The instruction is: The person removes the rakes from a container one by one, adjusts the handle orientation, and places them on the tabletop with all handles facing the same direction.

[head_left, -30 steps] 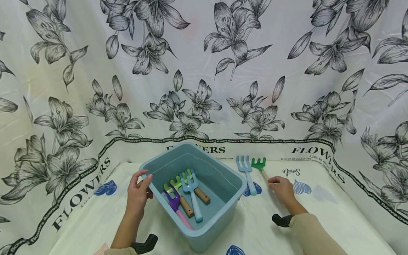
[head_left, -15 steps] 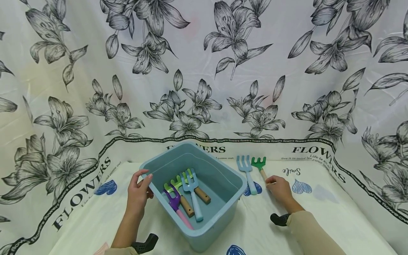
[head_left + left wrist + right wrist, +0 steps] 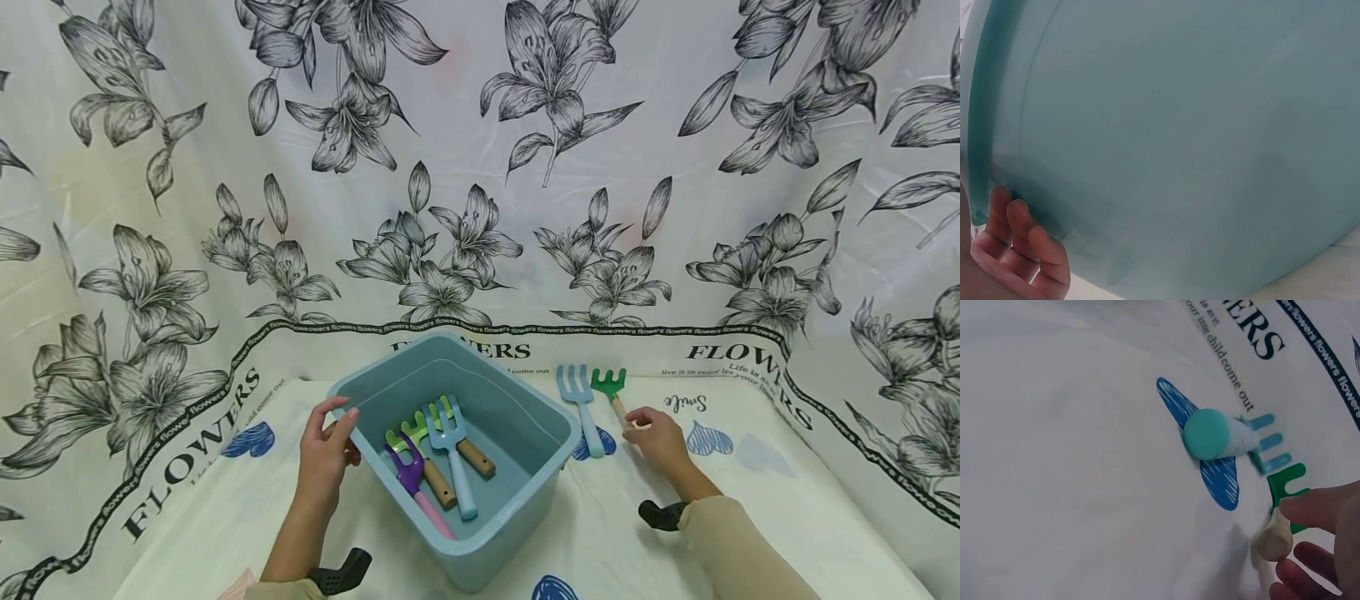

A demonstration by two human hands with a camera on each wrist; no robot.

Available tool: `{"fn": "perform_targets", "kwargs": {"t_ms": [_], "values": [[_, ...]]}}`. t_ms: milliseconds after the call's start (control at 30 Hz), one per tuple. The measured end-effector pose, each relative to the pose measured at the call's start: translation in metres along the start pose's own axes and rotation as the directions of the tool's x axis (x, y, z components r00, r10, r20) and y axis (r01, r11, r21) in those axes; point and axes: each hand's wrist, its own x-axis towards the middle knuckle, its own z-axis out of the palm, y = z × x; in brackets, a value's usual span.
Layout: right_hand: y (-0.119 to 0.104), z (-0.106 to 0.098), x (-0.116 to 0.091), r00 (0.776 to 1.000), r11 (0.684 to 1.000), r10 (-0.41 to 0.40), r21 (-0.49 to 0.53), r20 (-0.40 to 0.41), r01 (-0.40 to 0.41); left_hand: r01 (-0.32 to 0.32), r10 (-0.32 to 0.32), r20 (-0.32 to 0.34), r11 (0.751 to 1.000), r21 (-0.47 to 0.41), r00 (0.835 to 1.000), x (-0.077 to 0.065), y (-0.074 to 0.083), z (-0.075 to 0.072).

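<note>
My left hand grips the left rim of a blue-green plastic bin; its curled fingers show against the outer wall in the left wrist view. At right, my right hand pinches the wooden handle of a small green hand rake that lies on the cloth. The handle's end shows between thumb and fingers in the right wrist view. Just left of that rake lies a light-blue garden fork. Inside the bin are another light-blue fork, a purple fork with a pink handle and green rakes with wooden handles.
A pale cloth printed with blue hearts covers the surface. Behind it and at both sides hangs a flower-printed curtain. The bin stands at the centre, between my two arms.
My right hand has shifted slightly left and away from me along the green rake's handle. The left hand, the bin and the tools inside it stay as they were.
</note>
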Motion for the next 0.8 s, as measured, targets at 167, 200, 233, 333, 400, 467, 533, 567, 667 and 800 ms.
{"fn": "perform_targets", "kwargs": {"t_ms": [167, 200, 233, 333, 400, 467, 533, 567, 667, 800], "values": [[-0.01, 0.0, 0.002, 0.999, 0.999, 0.032, 0.013, -0.001, -0.032, -0.036, 0.036, -0.006, 0.999, -0.003, 0.999, -0.002, 0.001, 0.0], [-0.012, 0.0, 0.002, 0.999, 0.999, 0.039, 0.018, -0.005, -0.039, -0.046, 0.046, -0.006, 0.999, -0.004, 0.999, -0.003, 0.001, 0.001], [-0.015, -0.001, 0.002, 0.999, 0.999, 0.037, 0.021, -0.007, -0.037, -0.055, 0.055, -0.005, 0.998, -0.006, 0.998, -0.003, 0.002, 0.001], [-0.023, -0.004, 0.003, 0.999, 0.999, 0.033, 0.036, -0.018, -0.032, -0.072, 0.072, -0.004, 0.997, -0.006, 0.997, -0.003, 0.001, 0.001], [-0.029, -0.005, 0.003, 0.999, 0.999, 0.015, 0.044, -0.032, -0.014, -0.073, 0.073, -0.004, 0.997, -0.005, 0.997, -0.003, 0.001, 0.001], [-0.035, -0.007, 0.005, 0.999, 0.998, -0.006, 0.055, -0.047, 0.009, -0.07, 0.07, -0.007, 0.998, -0.001, 0.998, -0.002, 0.001, 0.001], [-0.043, -0.009, 0.006, 0.998, 0.997, -0.02, 0.075, -0.057, 0.025, -0.067, 0.067, -0.009, 0.998, 0.003, 0.998, -0.002, 0.001, 0.001], [-0.047, -0.01, 0.007, 0.998, 0.996, -0.029, 0.082, -0.062, 0.034, -0.066, 0.066, -0.01, 0.998, 0.004, 0.998, -0.001, 0.001, 0.001], [-0.061, -0.013, 0.009, 0.997, 0.993, -0.039, 0.112, -0.061, 0.046, -0.067, 0.067, -0.011, 0.998, 0.007, 0.998, -0.001, 0.0, 0.001], [-0.083, -0.018, 0.008, 0.996, 0.985, -0.075, 0.152, -0.042, 0.081, -0.066, 0.066, -0.009, 0.998, 0.003, 0.998, -0.002, 0.0, 0.0]]}}
